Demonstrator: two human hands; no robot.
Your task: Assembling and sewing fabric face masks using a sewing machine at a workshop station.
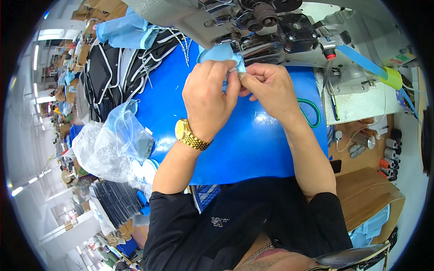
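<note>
My left hand [208, 95] is closed, fingertips pinched at the lower edge of a light blue fabric piece [214, 53], with a gold watch on that wrist. Beside it, my right hand [266, 88] pinches the same piece between thumb and forefinger, a small pale bit at the fingertips, too small to make out. The fabric lies just below the needle and presser area of a grey sewing machine [190, 18]. A green-handled tool [316, 113], probably scissors, lies on the blue work surface [239, 149] beside my right forearm.
Black white-piped pieces [106, 77] and blue fabric [122, 31] lie at upper left, clear plastic bags [97, 149] below them. Blue tape [361, 61] runs at upper right. Thread spools [391, 153] and a cardboard box [370, 189] are at right.
</note>
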